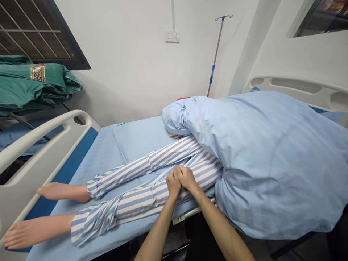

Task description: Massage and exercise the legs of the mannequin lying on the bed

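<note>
My left hand and my right hand are closed into fists, side by side and touching at the thumbs. No object shows in either one. Both are over the thigh of the nearer leg of the striped trousers; whether they rest on the cloth or hover I cannot tell. The trousers, blue and white, are on a figure that looks like a manikin lying on the bed. Its bare feet, one near and one far, point left. A light blue quilt, folded back in a bulky heap, covers its upper body.
Blue sheeting covers the bed. A pale footboard stands at left, a headboard at back right. Behind are an IV pole and a wall socket. Green folded cloth lies beyond the footboard. Quilt overhangs the near side.
</note>
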Demonstrator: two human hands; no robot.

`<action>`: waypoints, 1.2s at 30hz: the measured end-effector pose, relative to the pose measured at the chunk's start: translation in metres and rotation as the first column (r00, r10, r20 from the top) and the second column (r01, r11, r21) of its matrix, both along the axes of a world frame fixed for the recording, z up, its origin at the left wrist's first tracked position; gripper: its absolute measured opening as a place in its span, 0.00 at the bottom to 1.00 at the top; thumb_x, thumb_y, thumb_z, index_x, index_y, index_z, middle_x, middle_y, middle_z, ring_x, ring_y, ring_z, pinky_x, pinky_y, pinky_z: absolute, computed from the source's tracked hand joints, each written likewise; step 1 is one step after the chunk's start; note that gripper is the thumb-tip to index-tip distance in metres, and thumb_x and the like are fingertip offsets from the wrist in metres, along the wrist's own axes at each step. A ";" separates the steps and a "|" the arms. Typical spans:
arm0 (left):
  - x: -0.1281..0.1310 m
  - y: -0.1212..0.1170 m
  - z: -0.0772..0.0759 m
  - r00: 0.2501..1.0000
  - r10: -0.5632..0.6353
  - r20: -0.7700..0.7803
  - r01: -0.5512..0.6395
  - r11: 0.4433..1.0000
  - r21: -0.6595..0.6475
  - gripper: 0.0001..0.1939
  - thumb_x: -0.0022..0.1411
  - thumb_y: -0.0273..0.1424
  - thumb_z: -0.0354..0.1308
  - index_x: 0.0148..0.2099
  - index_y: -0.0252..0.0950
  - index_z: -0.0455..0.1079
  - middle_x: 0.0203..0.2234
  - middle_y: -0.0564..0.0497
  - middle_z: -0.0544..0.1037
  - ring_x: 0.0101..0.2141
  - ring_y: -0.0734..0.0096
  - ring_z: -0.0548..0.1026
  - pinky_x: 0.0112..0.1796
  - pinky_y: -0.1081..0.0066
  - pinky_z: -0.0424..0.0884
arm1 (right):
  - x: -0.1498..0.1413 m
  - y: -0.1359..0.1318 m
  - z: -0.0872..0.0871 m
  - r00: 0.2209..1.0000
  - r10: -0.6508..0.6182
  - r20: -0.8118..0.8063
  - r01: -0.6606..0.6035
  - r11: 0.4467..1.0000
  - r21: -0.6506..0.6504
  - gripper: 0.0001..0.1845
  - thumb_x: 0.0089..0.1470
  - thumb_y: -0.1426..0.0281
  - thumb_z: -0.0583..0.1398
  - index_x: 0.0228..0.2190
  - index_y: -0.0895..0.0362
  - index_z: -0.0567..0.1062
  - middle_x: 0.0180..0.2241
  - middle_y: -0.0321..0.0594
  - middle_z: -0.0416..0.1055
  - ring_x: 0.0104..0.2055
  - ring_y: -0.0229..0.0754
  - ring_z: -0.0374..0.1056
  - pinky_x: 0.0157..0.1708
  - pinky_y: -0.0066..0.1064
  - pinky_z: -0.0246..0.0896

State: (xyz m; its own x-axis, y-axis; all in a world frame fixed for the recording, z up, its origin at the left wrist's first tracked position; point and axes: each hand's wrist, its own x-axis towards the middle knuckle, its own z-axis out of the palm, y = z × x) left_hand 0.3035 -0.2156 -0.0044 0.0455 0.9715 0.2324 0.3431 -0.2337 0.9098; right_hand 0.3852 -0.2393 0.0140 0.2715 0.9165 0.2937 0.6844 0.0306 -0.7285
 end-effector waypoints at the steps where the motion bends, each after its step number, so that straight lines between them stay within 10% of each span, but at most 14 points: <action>1: 0.000 0.000 0.000 1.000 -0.003 -0.003 0.003 1.000 -0.004 0.19 0.63 0.38 0.44 0.20 0.39 0.54 0.14 0.54 0.63 0.20 0.74 0.59 0.27 0.71 0.53 | 0.000 -0.001 -0.002 1.000 -0.010 -0.012 0.010 1.000 0.020 0.20 0.63 0.63 0.44 0.23 0.55 0.65 0.20 0.38 0.66 0.23 0.37 0.59 0.28 0.30 0.46; 12: 0.034 -0.009 0.021 0.978 -0.044 0.204 0.052 0.998 -0.033 0.21 0.63 0.39 0.46 0.19 0.40 0.49 0.13 0.56 0.57 0.19 0.76 0.55 0.25 0.71 0.53 | 0.014 0.002 -0.017 0.888 -0.048 -0.458 0.149 0.971 0.186 0.25 0.62 0.53 0.44 0.21 0.53 0.60 0.20 0.35 0.62 0.24 0.37 0.57 0.27 0.29 0.52; 27: 0.027 -0.004 0.004 0.998 -0.036 -0.048 0.036 0.999 -0.002 0.18 0.64 0.32 0.44 0.21 0.39 0.54 0.15 0.53 0.65 0.21 0.73 0.61 0.27 0.71 0.54 | 0.036 0.000 0.007 0.987 0.020 0.159 -0.005 0.996 -0.091 0.20 0.64 0.65 0.46 0.26 0.54 0.70 0.24 0.40 0.72 0.27 0.39 0.63 0.29 0.30 0.45; 36: 0.047 -0.006 0.023 0.984 -0.169 0.056 0.170 0.985 -0.016 0.19 0.63 0.37 0.43 0.20 0.39 0.52 0.14 0.55 0.61 0.20 0.75 0.58 0.26 0.72 0.53 | 0.045 0.000 -0.005 0.961 -0.038 -0.275 0.074 0.990 0.121 0.25 0.62 0.53 0.44 0.20 0.53 0.59 0.19 0.35 0.62 0.23 0.37 0.57 0.26 0.29 0.50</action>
